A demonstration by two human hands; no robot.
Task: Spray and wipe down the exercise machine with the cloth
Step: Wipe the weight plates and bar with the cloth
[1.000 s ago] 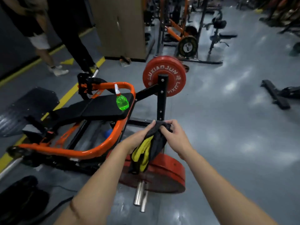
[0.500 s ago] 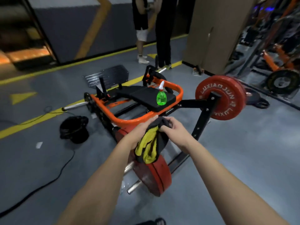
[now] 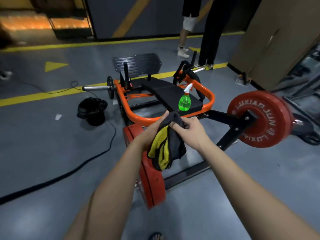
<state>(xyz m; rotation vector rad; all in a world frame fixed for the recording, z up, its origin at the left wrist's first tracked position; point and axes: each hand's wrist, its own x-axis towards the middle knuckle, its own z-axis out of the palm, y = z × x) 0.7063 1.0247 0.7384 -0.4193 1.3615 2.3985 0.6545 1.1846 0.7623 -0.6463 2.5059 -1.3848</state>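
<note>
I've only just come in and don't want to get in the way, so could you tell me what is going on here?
A person grips a black-and-yellow cloth with the left hand and right hand, standing before the exercise machine. The green spray bottle stands upright on the machine, untouched. The cloth hangs bunched between the hands, not yet put to the machine.

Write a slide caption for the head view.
Left hand and right hand grip the cloth; spray bottle stands on the exercise machine.
</note>
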